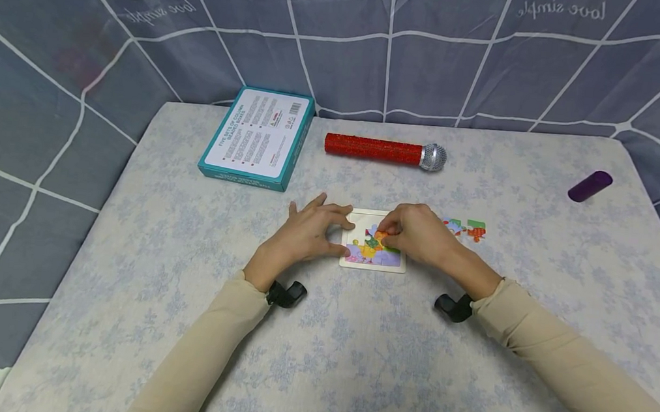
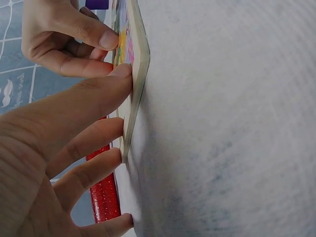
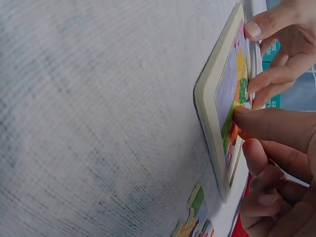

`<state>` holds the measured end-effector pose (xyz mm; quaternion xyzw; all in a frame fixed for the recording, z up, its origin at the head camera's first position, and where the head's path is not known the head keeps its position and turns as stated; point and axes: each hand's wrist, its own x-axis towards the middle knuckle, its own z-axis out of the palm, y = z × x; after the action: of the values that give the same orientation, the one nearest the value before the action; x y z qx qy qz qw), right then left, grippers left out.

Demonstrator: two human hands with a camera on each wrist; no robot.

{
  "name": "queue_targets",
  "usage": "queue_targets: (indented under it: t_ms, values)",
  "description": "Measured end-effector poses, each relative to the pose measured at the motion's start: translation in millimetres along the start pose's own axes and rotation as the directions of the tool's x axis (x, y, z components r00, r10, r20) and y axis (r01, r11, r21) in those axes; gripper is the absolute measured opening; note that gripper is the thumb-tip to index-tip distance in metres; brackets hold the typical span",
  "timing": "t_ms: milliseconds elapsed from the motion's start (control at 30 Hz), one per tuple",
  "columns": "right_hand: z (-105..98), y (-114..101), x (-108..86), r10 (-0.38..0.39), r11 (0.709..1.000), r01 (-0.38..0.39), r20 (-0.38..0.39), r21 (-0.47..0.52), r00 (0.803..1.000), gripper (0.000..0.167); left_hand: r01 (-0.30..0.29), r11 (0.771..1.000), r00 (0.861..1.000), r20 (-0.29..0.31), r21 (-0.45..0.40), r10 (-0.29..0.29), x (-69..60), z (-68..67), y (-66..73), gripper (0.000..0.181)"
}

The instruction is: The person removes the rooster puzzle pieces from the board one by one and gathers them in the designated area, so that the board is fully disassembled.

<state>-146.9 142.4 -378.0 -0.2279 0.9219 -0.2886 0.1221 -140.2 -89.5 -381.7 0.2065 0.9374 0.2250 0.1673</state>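
Note:
A small picture jigsaw puzzle lies in a pale tray [image 1: 373, 267], partly filled with colourful pieces. My left hand [image 1: 313, 231] rests at the tray's left side, thumb and fingers spread. In the left wrist view that thumb [image 2: 106, 91] touches the tray's rim, with two fingertips at its edge. Over the middle of the tray, my right hand [image 1: 424, 235] pinches an orange puzzle piece [image 1: 381, 236] between thumb and forefinger. The right wrist view shows this thumb [image 3: 276, 126] against the picture; fingers hide much of the piece. Loose puzzle pieces [image 1: 476, 230] lie right of the tray.
Behind the tray lies a red glittery microphone [image 1: 376, 149]. A teal box [image 1: 256, 137] with a printed white face is at the back left. Far right lies a dark purple cylinder [image 1: 590, 186]. A grey checked cloth [image 1: 424, 77] hangs along the table's back edge.

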Motion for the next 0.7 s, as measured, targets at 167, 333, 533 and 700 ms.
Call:
queue_targets:
  t_ms: [167,333,533,700]
  values:
    - [-0.3,0.9,0.4,0.025,0.997,-0.025,0.003,0.074,1.0,0.011,-0.004,1.0,1.0,-0.006,-0.008,0.004,-0.1,1.1,-1.0,0.048]
    - [-1.5,3.8,0.0,0.055,0.987,-0.054,-0.005,0.154,0.998,0.009,-0.004,1.0,1.0,-0.009,-0.009,0.004,-0.1,0.8,-0.4,0.048]
    - [-1.9,9.2,-0.1,0.122,0.939,-0.12,0.013,0.322,0.992,0.008,-0.009,1.0,1.0,-0.01,0.001,0.009,-0.3,-0.5,0.9,0.048]
    - [-3.1,13.1,-1.2,0.185,0.855,-0.203,0.084,0.478,0.979,0.015,-0.005,1.0,1.0,-0.004,-0.002,0.005,-0.1,-0.6,0.6,0.048]
